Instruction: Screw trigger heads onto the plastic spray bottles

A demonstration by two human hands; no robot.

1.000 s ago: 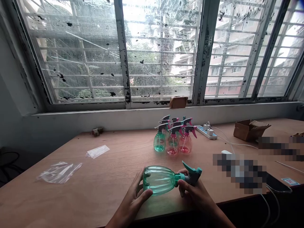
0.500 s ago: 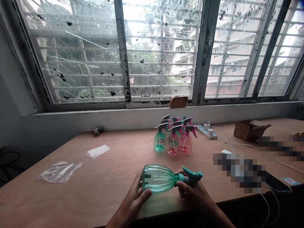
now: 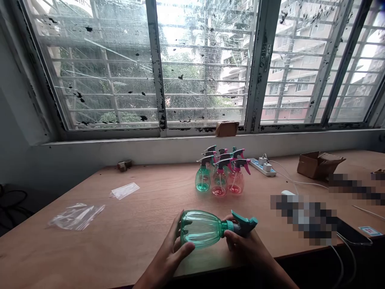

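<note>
A clear green spray bottle (image 3: 202,228) lies sideways between my hands, above the front edge of the table, its teal and dark trigger head pointing right. My left hand (image 3: 174,249) is wrapped round the bottle's base, thumb on the near side. At the neck and trigger head, my right hand (image 3: 245,243) is closed on the same bottle, and part of its fingers is hidden behind it. Farther back stands a tight group of several green and pink spray bottles (image 3: 219,181), upright, with trigger heads on.
On the wooden table (image 3: 144,245), a clear plastic bag (image 3: 76,216) and a white packet (image 3: 125,191) lie at left. A power strip (image 3: 263,167) with chargers, an open cardboard box (image 3: 315,165), cables and a blurred-out patch (image 3: 303,218) are at right.
The held spray bottle has dipped very slightly at its base end. Both hands keep the same hold, and the view has shifted a little.
</note>
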